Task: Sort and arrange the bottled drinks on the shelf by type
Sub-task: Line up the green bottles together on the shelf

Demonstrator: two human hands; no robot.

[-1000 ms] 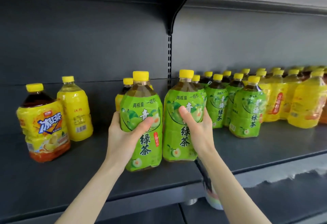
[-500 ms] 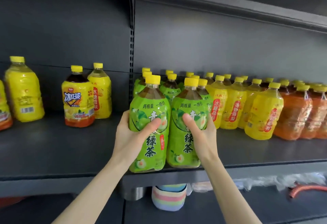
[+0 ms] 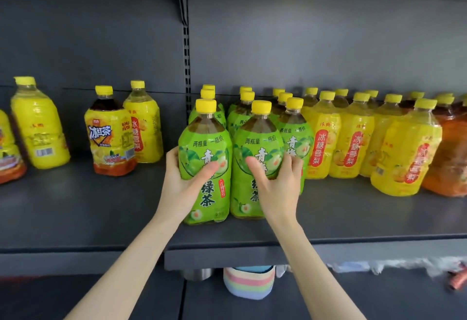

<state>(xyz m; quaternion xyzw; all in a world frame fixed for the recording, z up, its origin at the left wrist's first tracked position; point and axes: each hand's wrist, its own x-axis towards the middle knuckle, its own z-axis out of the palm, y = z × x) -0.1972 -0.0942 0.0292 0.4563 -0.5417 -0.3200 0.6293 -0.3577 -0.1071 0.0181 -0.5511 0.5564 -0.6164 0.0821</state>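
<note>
Green bottles (image 3: 294, 140) stand in rows in the middle of the dark shelf (image 3: 101, 218); two at the front stand side by side, touching; the left hand (image 3: 182, 185) grips the left green bottle (image 3: 202, 140), thumb on the label and fingers curled round its side; the right hand (image 3: 278, 188) grips the right green bottle (image 3: 257, 140) the same way; yellow bottles (image 3: 353, 142) stand just to the right, orange bottles (image 3: 452, 165) past them; a red tea bottle (image 3: 108, 137) stands well apart on the left.

Nine green tea bottles (image 3: 205, 168) show — two iced black tea bottles (image 3: 110, 140), one cut off; two yellow pear-drink bottles (image 3: 38, 127) left, more packed right, uncountable, as are orange bottles (image 3: 449, 168).
</note>
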